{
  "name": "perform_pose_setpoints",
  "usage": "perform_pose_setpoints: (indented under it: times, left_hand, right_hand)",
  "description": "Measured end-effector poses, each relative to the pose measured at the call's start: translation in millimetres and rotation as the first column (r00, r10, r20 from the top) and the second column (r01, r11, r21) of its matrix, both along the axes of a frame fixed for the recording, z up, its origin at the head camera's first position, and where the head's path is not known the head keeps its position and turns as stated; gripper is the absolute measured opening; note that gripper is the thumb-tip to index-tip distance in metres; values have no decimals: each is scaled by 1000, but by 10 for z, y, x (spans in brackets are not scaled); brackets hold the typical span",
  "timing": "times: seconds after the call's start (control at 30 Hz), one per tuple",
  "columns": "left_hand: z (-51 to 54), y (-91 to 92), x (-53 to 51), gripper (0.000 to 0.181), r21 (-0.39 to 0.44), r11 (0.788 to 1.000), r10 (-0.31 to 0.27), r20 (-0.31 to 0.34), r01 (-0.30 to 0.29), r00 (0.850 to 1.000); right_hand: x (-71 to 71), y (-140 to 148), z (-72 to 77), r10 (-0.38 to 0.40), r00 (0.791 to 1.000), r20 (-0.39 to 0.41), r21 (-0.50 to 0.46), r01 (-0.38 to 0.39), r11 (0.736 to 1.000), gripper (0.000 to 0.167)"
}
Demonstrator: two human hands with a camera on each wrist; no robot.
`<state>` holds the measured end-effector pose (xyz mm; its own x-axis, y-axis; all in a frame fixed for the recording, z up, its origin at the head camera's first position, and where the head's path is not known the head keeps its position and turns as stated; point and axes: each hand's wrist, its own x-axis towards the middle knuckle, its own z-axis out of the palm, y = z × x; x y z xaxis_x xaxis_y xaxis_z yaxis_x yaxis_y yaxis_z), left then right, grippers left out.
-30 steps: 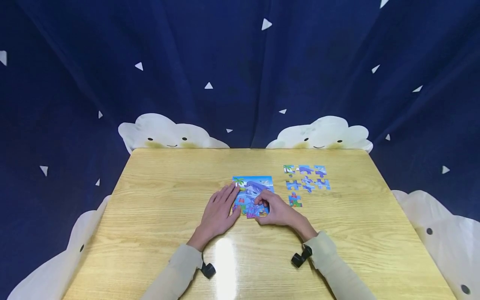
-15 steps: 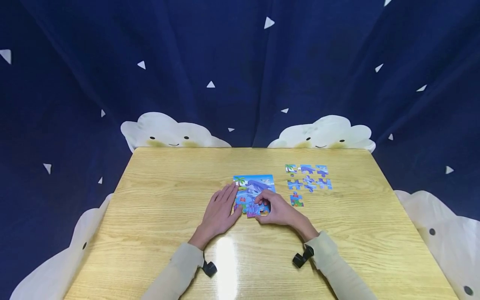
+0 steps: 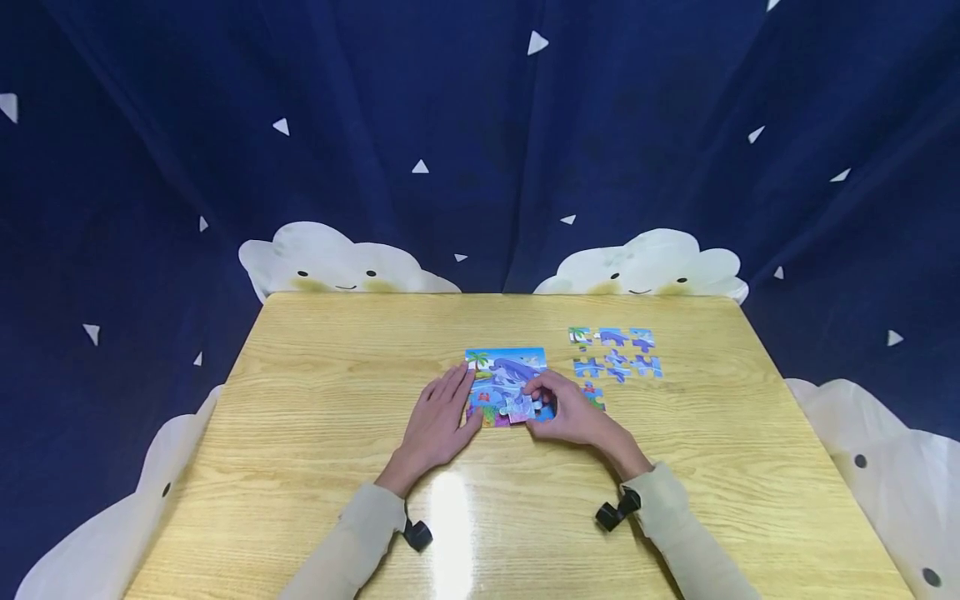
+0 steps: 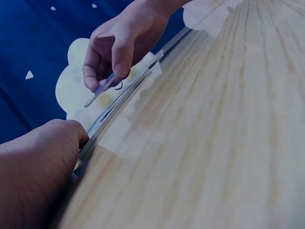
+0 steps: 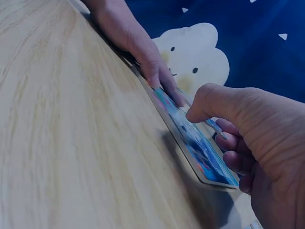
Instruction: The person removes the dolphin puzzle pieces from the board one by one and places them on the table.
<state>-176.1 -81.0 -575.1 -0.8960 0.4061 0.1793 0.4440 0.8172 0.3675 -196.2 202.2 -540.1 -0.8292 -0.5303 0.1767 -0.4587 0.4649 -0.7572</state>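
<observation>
A dolphin puzzle board (image 3: 498, 356) with a palm tree and sea picture lies flat on the table. My left hand (image 3: 437, 421) rests along its left edge, fingers extended. Between thumb and fingers, my right hand (image 3: 573, 415) pinches a blue and purple jigsaw piece (image 3: 520, 408) over the board's lower right part. In the left wrist view, the piece (image 4: 99, 91) is tilted and held above the board. From the right wrist, the board (image 5: 209, 167) shows beneath that hand. The fingers and piece hide some of the picture.
Several loose jigsaw pieces (image 3: 617, 363) lie in rows to the right of the board. One red and green piece (image 3: 596, 393) is partly behind my right hand. The wooden table (image 3: 337, 350) ends at a dark blue curtain (image 3: 480, 125) with white clouds.
My right hand has lifted the jigsaw piece from the board's lower edge and shifted slightly right and away from me. My left hand stays on the board.
</observation>
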Motion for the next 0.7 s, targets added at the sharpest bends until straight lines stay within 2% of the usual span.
perform_pose_setpoints:
  times: [0.37, 0.7]
  left_hand:
    - [2, 3, 0, 70, 15, 1000, 10, 1, -10, 1000]
    - [18, 2, 6, 70, 15, 1000, 11, 6, -11, 1000]
  right_hand:
    - [10, 211, 8, -25, 998, -62, -47, 23, 999, 43]
    - [46, 367, 12, -65, 998, -17, -65, 64, 996, 44]
